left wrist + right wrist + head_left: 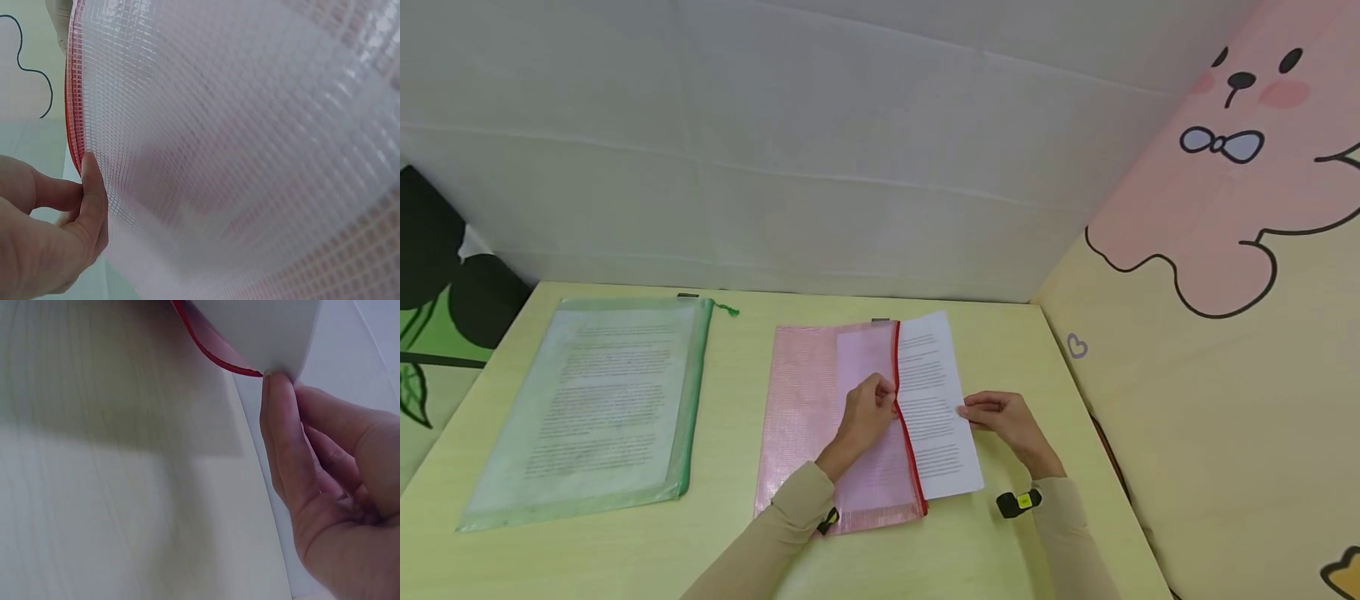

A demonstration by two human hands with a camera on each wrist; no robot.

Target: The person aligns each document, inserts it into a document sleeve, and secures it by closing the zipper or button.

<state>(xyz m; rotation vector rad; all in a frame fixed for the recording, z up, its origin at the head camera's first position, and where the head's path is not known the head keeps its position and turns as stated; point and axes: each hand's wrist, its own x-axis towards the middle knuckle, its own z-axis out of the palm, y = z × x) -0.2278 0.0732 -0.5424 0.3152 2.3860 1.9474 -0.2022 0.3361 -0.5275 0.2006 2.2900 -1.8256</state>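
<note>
A pink mesh zipper pouch [805, 400] with a red zipper edge lies on the table in the head view. Printed paper sheets [931, 408] stick out of its right side, partly inside it. My left hand [867, 412] pinches the pouch's red-edged opening; the left wrist view shows its thumb and fingers [94, 200] at that edge. On the right, my right hand [1009, 421] pinches the outer edge of the sheets between thumb and fingers [284, 431]. The sheets' left part shows faintly through the pink mesh.
A green zipper pouch [698, 400] with printed paper inside lies at the left of the pale wooden table [730, 550]. White sheeting [850, 167] stands behind the table, and a panel with a pink cartoon bear [1210, 200] borders its right side.
</note>
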